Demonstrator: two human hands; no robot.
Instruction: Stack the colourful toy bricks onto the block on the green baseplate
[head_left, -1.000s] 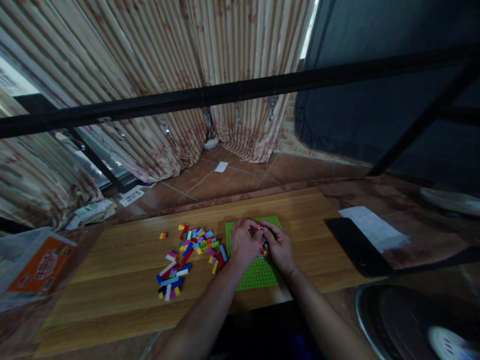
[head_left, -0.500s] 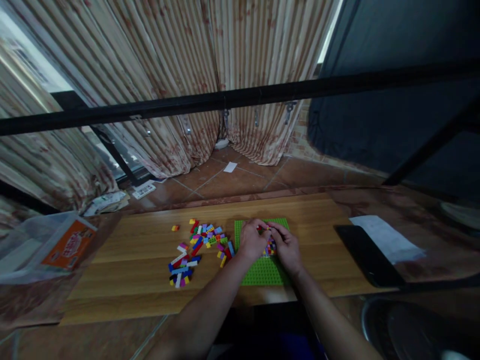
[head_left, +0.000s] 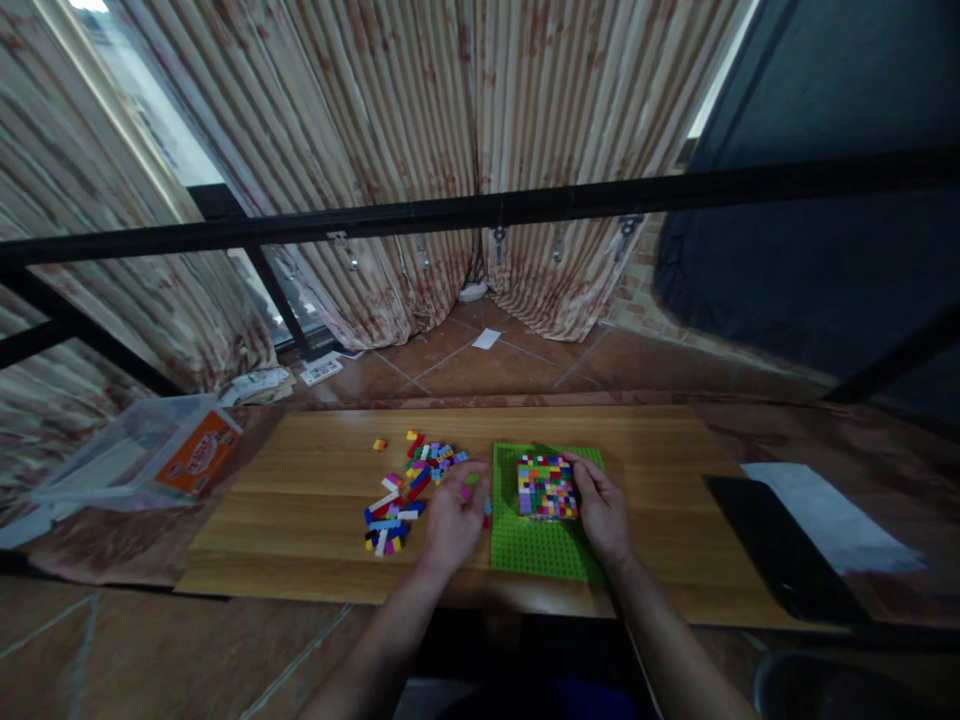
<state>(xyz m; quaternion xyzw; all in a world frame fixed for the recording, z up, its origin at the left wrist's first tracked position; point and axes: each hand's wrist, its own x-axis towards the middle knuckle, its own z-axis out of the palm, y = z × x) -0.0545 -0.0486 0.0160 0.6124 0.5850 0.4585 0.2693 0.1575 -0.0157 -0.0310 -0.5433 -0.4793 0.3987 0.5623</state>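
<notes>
A square block of many small coloured toy bricks [head_left: 546,488] is at the upper middle of the green studded baseplate [head_left: 536,552]. My right hand [head_left: 606,515] grips the block's right edge, with the fingers at its far right corner and the thumb along the side. My left hand [head_left: 454,520] is left of the baseplate, beside the pile of loose toy bricks [head_left: 420,483]. Its thumb and fingers are apart, with a green and a magenta brick visible between them, seemingly on the table. Part of the pile is hidden behind this hand.
The wooden table [head_left: 285,530] carries everything. A dark flat slab [head_left: 780,550] and a white sheet [head_left: 832,515] lie at the right. A clear plastic box [head_left: 127,455] with an orange label stands at the left. A black rail [head_left: 450,212] crosses before the curtains.
My left hand has left the block and moved left to the loose bricks, its fingers now apart. The block is uncovered; my right hand stays at its right side. The view has shifted slightly.
</notes>
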